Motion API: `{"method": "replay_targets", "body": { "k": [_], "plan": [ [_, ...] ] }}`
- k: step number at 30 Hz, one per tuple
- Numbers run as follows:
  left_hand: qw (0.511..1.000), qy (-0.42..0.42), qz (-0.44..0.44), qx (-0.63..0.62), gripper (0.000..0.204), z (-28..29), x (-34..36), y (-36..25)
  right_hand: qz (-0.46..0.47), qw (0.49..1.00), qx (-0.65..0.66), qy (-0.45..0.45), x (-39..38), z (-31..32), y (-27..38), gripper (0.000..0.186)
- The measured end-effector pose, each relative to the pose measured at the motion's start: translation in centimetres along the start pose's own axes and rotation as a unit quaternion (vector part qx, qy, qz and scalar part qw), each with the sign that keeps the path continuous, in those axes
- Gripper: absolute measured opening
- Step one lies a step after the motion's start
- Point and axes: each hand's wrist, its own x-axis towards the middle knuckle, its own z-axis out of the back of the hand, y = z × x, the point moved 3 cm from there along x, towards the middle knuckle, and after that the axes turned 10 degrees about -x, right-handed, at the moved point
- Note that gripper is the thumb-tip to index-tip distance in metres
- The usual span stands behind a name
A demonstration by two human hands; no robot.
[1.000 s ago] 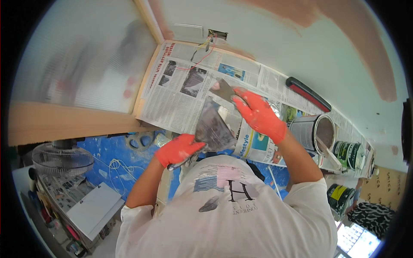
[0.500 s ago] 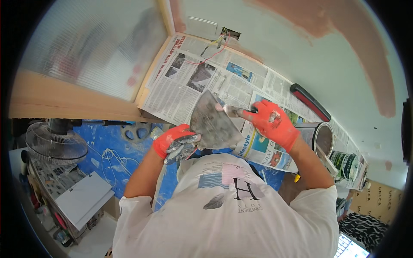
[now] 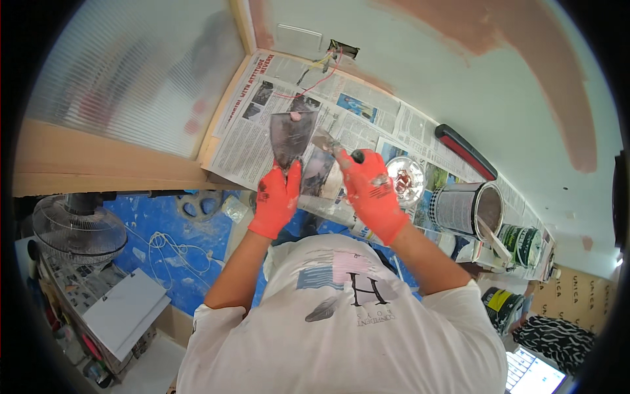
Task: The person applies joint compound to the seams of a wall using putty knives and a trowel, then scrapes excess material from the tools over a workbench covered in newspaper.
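Observation:
My left hand point(image 3: 278, 197), in a red glove, closes around the lower end of a broad putty knife. That knife's grey, smeared blade point(image 3: 289, 139) points away from me above the newspaper, with a small pinkish dab of filler point(image 3: 295, 117) near its far edge. My right hand point(image 3: 373, 190), gloved in red too, grips a second putty knife point(image 3: 324, 140) by its dark handle. Its narrower blade reaches left toward the broad one, with a small gap between them. Beside my right hand is a shiny round dish point(image 3: 407, 178) with reddish smears inside.
Newspaper point(image 3: 249, 148) covers the work surface. To the right lie a black-and-red bar-shaped tool point(image 3: 466, 151), a tin point(image 3: 453, 209) on its side with a stick at its mouth, and a green-and-white tub point(image 3: 522, 246). Loose wires point(image 3: 321, 85) hang from a wall box. A fan point(image 3: 79, 226) stands left.
The broad blade has swung left and away from me, now upright in my left hand. My right hand has moved left and nearer me, uncovering the shiny dish. The two knives have come apart.

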Motion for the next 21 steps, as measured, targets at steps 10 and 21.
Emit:
{"method": "replay_targets", "body": {
  "k": [10, 21],
  "plan": [
    [0.992, -0.006, 0.082, -0.095, 0.031, 0.5, 1.4, 0.1, -0.042, 0.993, 0.069, -0.092, 1.5, -1.8, 1.8, 0.063],
    [0.961, -0.019, 0.169, -0.217, 0.026, 2.2, -1.7, 11.5, -0.050, 0.992, -0.113, -0.038, 9.3, -1.0, -13.1, 0.032]
  ]
}}
